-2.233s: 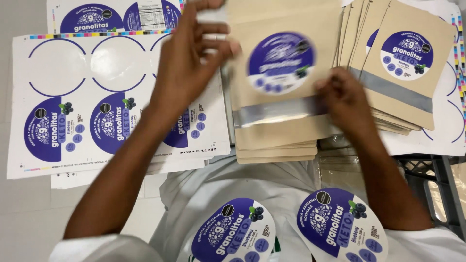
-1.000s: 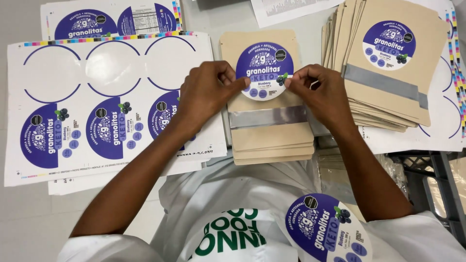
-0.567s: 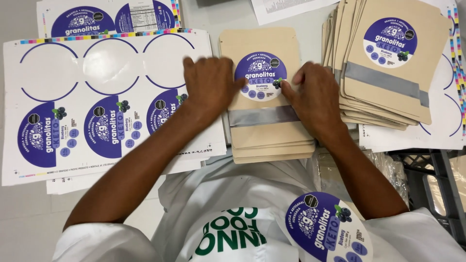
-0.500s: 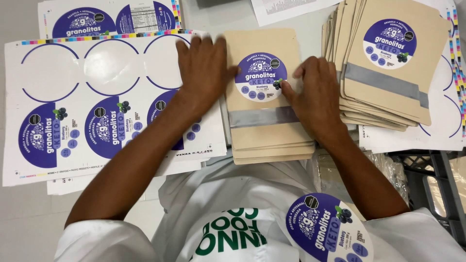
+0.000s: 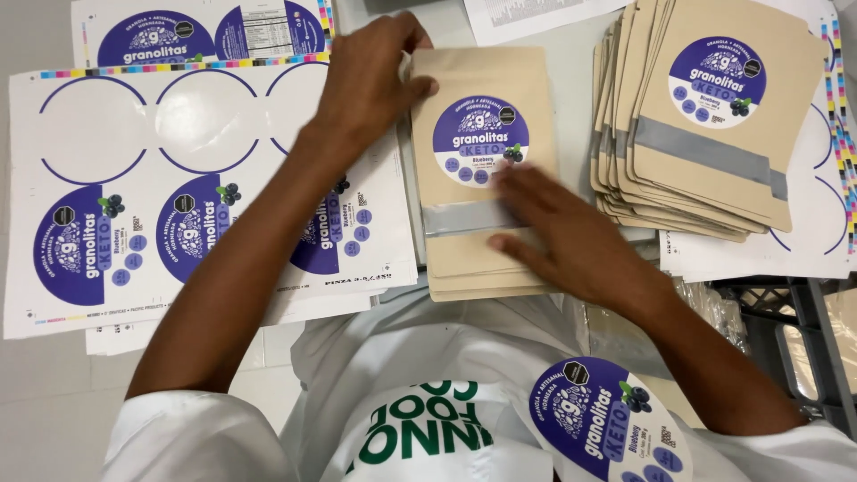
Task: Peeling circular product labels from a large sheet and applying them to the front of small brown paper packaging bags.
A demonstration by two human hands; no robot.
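A stack of tan kraft pouches lies in front of me, and the top one carries a round purple label above a clear window strip. My left hand is at the pouch's top left corner, thumb on its face and fingers curled round the edge. My right hand lies flat with fingers spread on the lower right part of the top pouch, just below the label.
A white sticker sheet with purple round labels and several peeled circles lies on the left. A fanned pile of labelled pouches sits on the right. A loose purple label sticks to my white apron. A dark crate edge is at lower right.
Both hands were pressing the label onto the pouch. Now my left hand has moved up to the top left corner and my right hand has slid down and right off the label.
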